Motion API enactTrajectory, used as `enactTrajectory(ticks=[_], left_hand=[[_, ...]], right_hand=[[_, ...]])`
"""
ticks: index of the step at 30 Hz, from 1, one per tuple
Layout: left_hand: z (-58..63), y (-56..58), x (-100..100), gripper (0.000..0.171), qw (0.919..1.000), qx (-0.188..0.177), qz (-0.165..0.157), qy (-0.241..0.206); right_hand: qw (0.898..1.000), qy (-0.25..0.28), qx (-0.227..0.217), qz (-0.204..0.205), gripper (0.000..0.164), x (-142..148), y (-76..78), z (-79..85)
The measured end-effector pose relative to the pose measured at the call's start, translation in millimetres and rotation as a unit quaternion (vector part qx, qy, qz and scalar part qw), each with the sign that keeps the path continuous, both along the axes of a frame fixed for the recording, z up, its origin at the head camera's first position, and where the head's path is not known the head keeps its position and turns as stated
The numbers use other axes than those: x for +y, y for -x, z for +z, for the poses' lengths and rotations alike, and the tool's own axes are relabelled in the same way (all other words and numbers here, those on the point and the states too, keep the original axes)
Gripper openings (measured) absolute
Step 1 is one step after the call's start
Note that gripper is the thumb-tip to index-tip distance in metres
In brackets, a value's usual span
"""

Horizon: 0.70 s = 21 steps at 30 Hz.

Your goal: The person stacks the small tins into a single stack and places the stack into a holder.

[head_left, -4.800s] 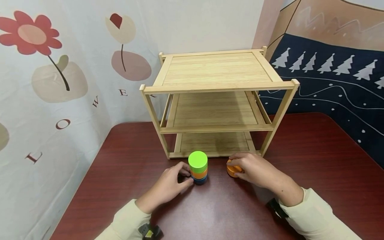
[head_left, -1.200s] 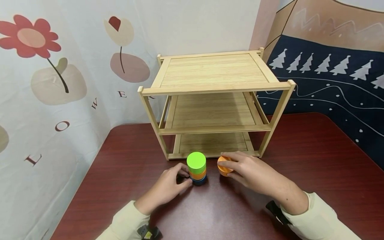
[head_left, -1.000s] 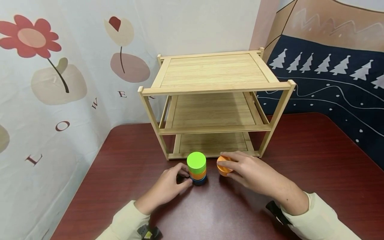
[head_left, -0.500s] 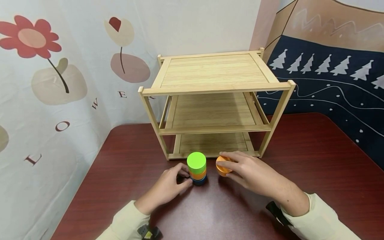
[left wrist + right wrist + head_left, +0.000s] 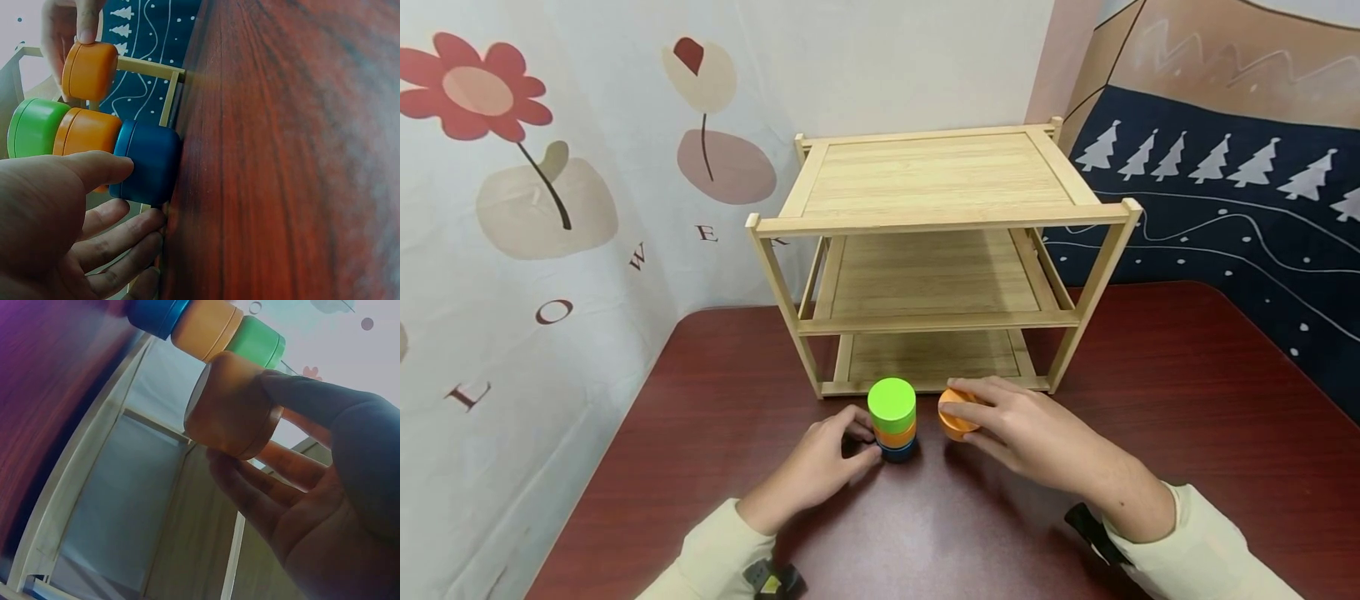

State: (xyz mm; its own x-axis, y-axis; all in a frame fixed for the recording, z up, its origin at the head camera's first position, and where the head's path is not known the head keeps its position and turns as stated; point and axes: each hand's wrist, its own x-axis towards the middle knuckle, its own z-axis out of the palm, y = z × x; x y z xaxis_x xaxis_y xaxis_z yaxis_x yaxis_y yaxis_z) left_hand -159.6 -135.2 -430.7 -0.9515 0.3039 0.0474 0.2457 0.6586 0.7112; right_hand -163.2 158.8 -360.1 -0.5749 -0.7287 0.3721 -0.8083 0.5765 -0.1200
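Three small round lidded jars stand stacked on the table: a dark blue jar at the bottom, an orange jar in the middle and a bright green jar on top. My left hand is at the stack's left side, fingers relaxed, the thumb tip at the blue jar in the left wrist view and the fingertips close beside it. To the right of the stack, my right hand pinches another orange jar between thumb and fingers. This jar is raised off the table, level with the upper jars.
Just behind the jars stands a light wooden three-tier shelf, its front rail close to both hands. The dark red table extends to either side. Printed cloths hang behind and along the left.
My right hand has raised the orange jar and carried it left toward the stack, creeping slightly further left over the last second. My left hand and the stack have stayed put.
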Motion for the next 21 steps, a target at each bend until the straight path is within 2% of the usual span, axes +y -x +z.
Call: enactTrajectory(ticks=[6,21], left_hand=[[-1.7,0.7,-0.4,0.024,0.9999,0.013,0.001,0.003],[-2.4,0.7,-0.5,0.024,0.9999,0.011,-0.001,0.003]], right_hand=[[1.0,0.008,0.014,0.007,0.042,-0.1,0.1,0.0],[1.0,0.007,0.019,0.012,0.044,-0.8,-3.3,2.4]])
